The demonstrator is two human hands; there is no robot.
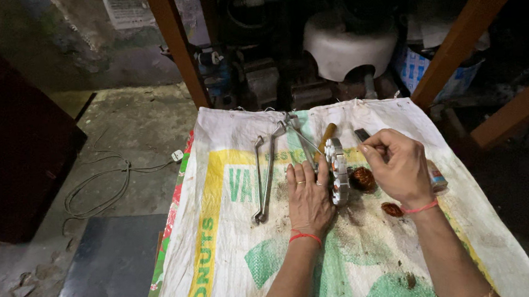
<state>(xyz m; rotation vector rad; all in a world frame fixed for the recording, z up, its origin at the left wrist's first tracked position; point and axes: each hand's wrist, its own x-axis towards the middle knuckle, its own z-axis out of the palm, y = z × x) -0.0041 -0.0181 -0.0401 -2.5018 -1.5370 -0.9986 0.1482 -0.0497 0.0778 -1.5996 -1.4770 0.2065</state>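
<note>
The left hand (308, 199) lies flat, fingers together and pressed against the face of a round metal stator core (337, 171) that stands on edge on a printed woven sack (234, 254). The right hand (397, 166), just right of the core, has its fingers curled and pinched shut, apparently on something thin; what it holds cannot be told. The core looks heavy, stiff and toothed, so it is best gripped by its outer rim, not the slots. A copper wire coil (362, 179) lies touching the core's right side, with a second coil (392, 209) nearer the wrist. Left of the core lie two steel spanners (265, 176); a wooden-handled tool (325, 136) lies beyond it.
</note>
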